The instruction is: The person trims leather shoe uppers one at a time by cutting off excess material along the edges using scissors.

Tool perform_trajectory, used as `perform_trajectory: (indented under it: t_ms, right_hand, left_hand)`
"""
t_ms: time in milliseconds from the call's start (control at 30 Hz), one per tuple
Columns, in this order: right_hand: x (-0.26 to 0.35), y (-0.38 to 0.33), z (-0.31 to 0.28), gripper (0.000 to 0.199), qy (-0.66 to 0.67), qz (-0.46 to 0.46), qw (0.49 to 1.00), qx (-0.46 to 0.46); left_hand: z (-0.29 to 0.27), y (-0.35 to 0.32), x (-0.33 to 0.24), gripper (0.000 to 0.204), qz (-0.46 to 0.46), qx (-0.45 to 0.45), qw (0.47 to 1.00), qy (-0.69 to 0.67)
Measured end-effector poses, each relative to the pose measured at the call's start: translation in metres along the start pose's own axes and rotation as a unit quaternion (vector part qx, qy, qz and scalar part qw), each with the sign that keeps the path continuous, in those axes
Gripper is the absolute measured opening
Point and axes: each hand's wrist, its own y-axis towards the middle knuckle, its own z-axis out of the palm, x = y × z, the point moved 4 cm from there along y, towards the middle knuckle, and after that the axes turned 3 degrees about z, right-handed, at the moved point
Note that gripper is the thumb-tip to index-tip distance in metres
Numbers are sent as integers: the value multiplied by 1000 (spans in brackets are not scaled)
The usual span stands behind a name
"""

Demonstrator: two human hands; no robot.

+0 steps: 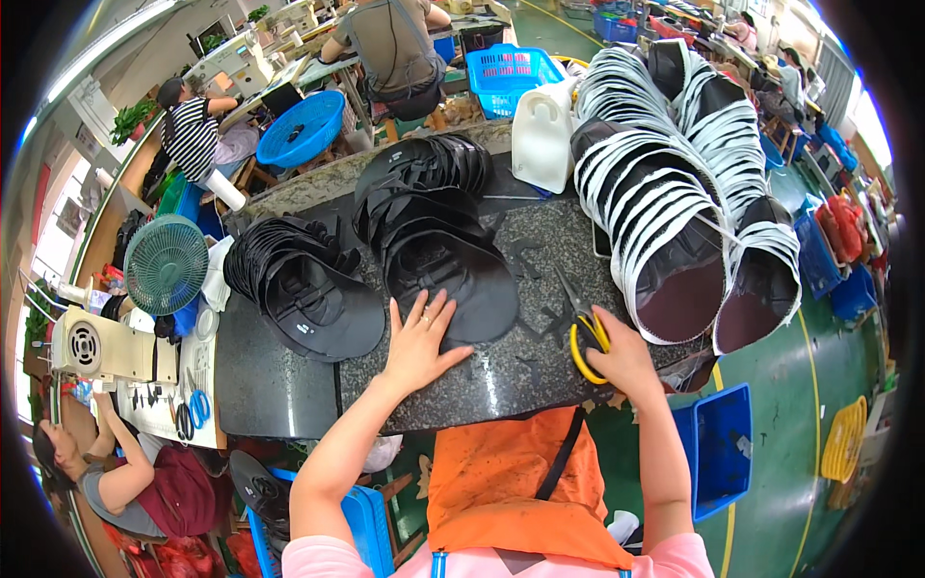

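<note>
On the dark speckled worktable (pixel 501 376), a black cut cap panel (pixel 453 279) tops the nearest stack, just before the person. It looks light, thin and floppy, best pinned flat or lifted by an edge. Left hand (pixel 420 337) lies flat on its near edge, fingers spread, gripping nothing. Right hand (pixel 621 358) is closed around yellow-handled scissors (pixel 584 332), blades pointing away, wrist low.

The speckled stone worktable (pixel 501 380) bears black cap-piece stacks (pixel 308 279), seemingly fabric.
</note>
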Motion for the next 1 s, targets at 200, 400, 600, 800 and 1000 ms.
perform_trajectory:
  t_ms: [200, 400, 600, 800, 1000]
  right_hand:
    - [0, -32, 4, 68, 189, -14, 980, -54]
    - [44, -48, -5, 63, 185, -14, 983, -1]
    - [55, -54, 14, 52, 112, -88, 989, 47]
    - [76, -50, 37, 54, 73, -161, 983, 43]
    - [78, -55, 49, 54, 62, -130, 987, 77]
  left_hand:
    - [-31, -12, 32, 47, -149, -325, 922, -152]
    - [-11, 19, 63, 38, -339, -234, 879, -240]
    - [-22, 11, 50, 34, -244, -277, 929, -14]
    - [-35, 17, 43, 17, -231, -277, 930, -75]
    - [5, -12, 14, 29, -377, -238, 553, -703]
